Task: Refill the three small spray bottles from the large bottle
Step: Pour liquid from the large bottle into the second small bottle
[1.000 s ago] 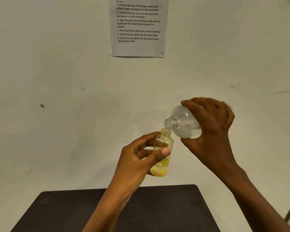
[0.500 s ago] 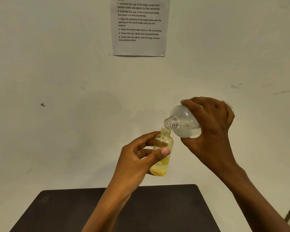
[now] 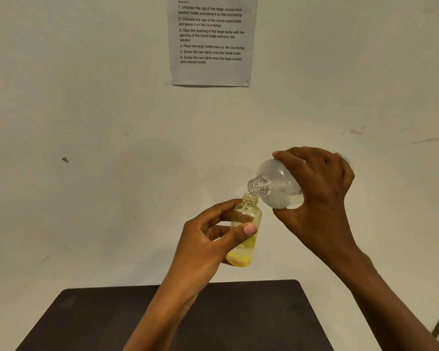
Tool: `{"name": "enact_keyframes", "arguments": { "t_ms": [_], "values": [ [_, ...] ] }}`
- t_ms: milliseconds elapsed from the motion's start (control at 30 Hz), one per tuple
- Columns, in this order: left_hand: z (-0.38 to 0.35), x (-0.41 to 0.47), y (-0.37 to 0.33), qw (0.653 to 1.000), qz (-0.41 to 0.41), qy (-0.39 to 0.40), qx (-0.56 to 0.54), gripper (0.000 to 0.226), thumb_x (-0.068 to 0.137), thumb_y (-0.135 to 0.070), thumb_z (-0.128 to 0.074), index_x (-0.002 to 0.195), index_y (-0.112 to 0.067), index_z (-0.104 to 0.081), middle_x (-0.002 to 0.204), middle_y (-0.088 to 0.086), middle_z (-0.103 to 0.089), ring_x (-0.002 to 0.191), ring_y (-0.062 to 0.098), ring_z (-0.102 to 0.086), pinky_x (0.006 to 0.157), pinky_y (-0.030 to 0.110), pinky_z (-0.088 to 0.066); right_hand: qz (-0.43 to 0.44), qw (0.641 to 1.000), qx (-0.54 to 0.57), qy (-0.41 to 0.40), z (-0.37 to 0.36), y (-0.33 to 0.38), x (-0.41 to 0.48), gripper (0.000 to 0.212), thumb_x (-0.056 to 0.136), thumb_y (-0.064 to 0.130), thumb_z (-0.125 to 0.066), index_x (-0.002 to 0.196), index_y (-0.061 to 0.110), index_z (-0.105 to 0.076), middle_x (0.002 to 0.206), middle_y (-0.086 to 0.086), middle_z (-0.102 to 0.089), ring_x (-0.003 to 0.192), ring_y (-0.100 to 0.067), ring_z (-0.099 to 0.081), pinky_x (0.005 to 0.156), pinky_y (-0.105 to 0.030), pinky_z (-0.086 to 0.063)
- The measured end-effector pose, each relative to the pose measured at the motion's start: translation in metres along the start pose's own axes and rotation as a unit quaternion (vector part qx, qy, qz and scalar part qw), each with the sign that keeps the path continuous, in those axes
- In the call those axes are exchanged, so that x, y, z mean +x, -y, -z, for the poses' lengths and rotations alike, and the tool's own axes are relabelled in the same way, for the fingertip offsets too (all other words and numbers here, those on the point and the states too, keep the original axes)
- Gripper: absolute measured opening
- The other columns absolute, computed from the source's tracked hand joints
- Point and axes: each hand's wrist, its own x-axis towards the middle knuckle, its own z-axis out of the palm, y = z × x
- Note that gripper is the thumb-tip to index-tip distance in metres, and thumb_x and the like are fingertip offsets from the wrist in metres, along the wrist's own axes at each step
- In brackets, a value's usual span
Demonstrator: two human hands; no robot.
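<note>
Pale wall [image 3: 86, 122] behind, dark desk [image 3: 99, 320] below. The small bottle [image 3: 249, 214] is upright in mid-air, pinched in the left hand [image 3: 208, 244], its mouth just under the neck of the tipped large bottle [image 3: 276, 181], likely so nothing spills. The right hand [image 3: 319, 188] wraps that one.

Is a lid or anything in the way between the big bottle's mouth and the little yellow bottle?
Nothing visible is. The large clear plastic bottle, tipped in the right hand, has no cap, and its mouth sits just above the open neck of the small yellow-tinted bottle gripped by the left hand.
</note>
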Motion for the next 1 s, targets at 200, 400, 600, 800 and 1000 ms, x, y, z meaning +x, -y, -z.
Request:
{"name": "enact_keyframes", "arguments": {
  "t_ms": [200, 400, 600, 800, 1000],
  "values": [
    [-0.0001, -0.0004, -0.0002, 1.000, -0.001, 0.001, -0.004, 0.042, 0.056, -0.036, -0.066, 0.097, -0.040, -0.060, 0.101, -0.013, -0.065, 0.090, 0.013, -0.067, 0.058, 0.023, -0.057, 0.001, 1.000, -0.003, -0.001, 0.0000, -0.0005, -0.0003, 0.067, 0.061, 0.024, -0.070, 0.121, 0.028, -0.041, 0.119, -0.007, -0.055, 0.117, -0.030, -0.043, 0.103, -0.040, -0.017],
    [-0.0006, 0.0005, 0.0014, 1.000, 0.001, 0.004, -0.003, 0.044, 0.056, -0.037, -0.067, 0.100, -0.039, -0.060, 0.106, -0.008, -0.066, 0.094, 0.018, -0.067, 0.060, 0.027, -0.058, -0.001, 1.000, -0.003, -0.002, 0.0000, -0.0005, -0.0006, 0.066, 0.061, 0.024, -0.070, 0.120, 0.028, -0.041, 0.118, -0.006, -0.055, 0.116, -0.029, -0.043, 0.102, -0.040, -0.018],
    [-0.0010, 0.0008, 0.0004, 1.000, 0.001, -0.001, -0.003, 0.042, 0.054, -0.039, -0.066, 0.095, -0.042, -0.059, 0.100, -0.015, -0.065, 0.089, 0.012, -0.066, 0.057, 0.022, -0.057, -0.003, 1.000, 0.001, -0.002, -0.0004, -0.0014, -0.0008, 0.064, 0.064, 0.028, -0.070, 0.121, 0.027, -0.041, 0.120, -0.008, -0.055, 0.117, -0.029, -0.041, 0.103, -0.036, -0.015],
    [-0.0015, 0.0006, -0.0001, 1.000, 0.000, 0.001, -0.005, 0.041, 0.056, -0.037, -0.066, 0.096, -0.042, -0.060, 0.101, -0.013, -0.065, 0.090, 0.013, -0.067, 0.057, 0.022, -0.056, -0.003, 1.000, -0.002, -0.005, -0.0002, -0.0012, -0.0006, 0.065, 0.063, 0.026, -0.070, 0.121, 0.027, -0.041, 0.119, -0.007, -0.055, 0.118, -0.028, -0.041, 0.104, -0.033, -0.013],
    [-0.0017, 0.0000, -0.0003, 1.000, -0.002, 0.002, -0.003, 0.041, 0.057, -0.036, -0.066, 0.097, -0.040, -0.060, 0.101, -0.012, -0.065, 0.090, 0.013, -0.067, 0.058, 0.023, -0.057, -0.001, 1.000, -0.005, -0.004, 0.0016, -0.0010, -0.0009, 0.064, 0.064, 0.026, -0.070, 0.121, 0.027, -0.041, 0.119, -0.007, -0.055, 0.118, -0.029, -0.042, 0.103, -0.036, -0.015]
  ]
}}
